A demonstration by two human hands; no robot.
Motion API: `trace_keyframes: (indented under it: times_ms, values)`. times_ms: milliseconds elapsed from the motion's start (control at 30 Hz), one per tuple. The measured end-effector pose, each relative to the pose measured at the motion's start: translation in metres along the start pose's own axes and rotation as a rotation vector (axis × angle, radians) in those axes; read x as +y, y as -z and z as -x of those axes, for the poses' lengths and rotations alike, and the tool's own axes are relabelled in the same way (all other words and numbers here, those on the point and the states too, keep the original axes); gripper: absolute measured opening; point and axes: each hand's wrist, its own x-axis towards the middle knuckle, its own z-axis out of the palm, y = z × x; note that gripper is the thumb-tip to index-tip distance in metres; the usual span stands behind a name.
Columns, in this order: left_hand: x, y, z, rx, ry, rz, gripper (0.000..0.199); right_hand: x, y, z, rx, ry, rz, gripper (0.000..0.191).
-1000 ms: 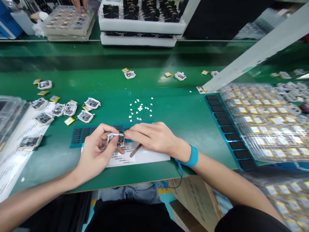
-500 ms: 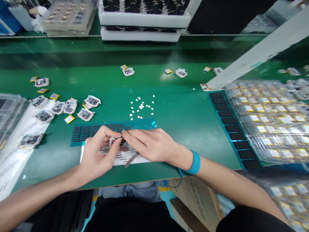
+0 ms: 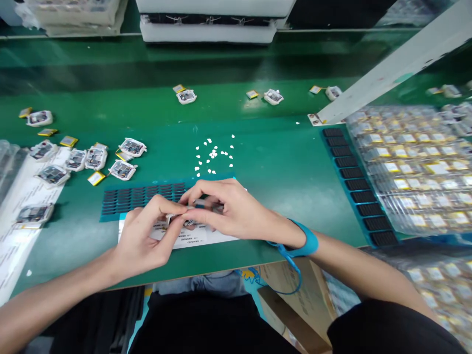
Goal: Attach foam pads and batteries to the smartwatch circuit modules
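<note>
Reaches forward with both arms, slanting the left forearm [image 3: 62, 290] and the right forearm [image 3: 368, 270] inward, each behind and outward of its fingers. Holds the left wrist [image 3: 110, 265] nearly straight, lower and left of the fingertips. Sets the left hand [image 3: 149, 241] in a pinch, with left index finger [image 3: 162, 204] arched above and left thumb [image 3: 172, 235] angled up from below. Shows the back of the right hand [image 3: 239, 211], with right wrist [image 3: 285, 231] behind and right of the fingers. Curves the right index finger [image 3: 201, 189] above the nearly level right thumb [image 3: 206, 216]. Gathers both hands' fingertips close together.
</note>
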Motion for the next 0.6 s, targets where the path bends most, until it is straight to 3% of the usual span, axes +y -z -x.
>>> trace_keyframes:
  times_ms: [167, 267, 333, 467, 600]
  values:
    - [0.0, 0.004, -0.004, -0.029, -0.08, 0.019, 0.017, 0.0, -0.001, 0.003, 0.069, -0.01, -0.051, 0.023]
    - [0.003, 0.008, -0.008, -0.079, -0.05, 0.03, 0.021, 0.008, 0.004, 0.002, 0.062, 0.086, 0.019, 0.024]
    - [0.005, 0.012, -0.011, -0.156, -0.064, 0.045, 0.015, 0.013, 0.01, 0.001, 0.019, 0.147, -0.008, 0.035]
    - [0.002, 0.018, -0.016, -0.354, -0.246, 0.108, 0.011, 0.016, 0.023, -0.003, -0.004, 0.076, -0.17, 0.064]
    - [-0.003, 0.019, -0.019, -0.404, -0.495, -0.003, 0.011, 0.015, 0.028, -0.004, -0.072, -0.073, -0.019, 0.076]
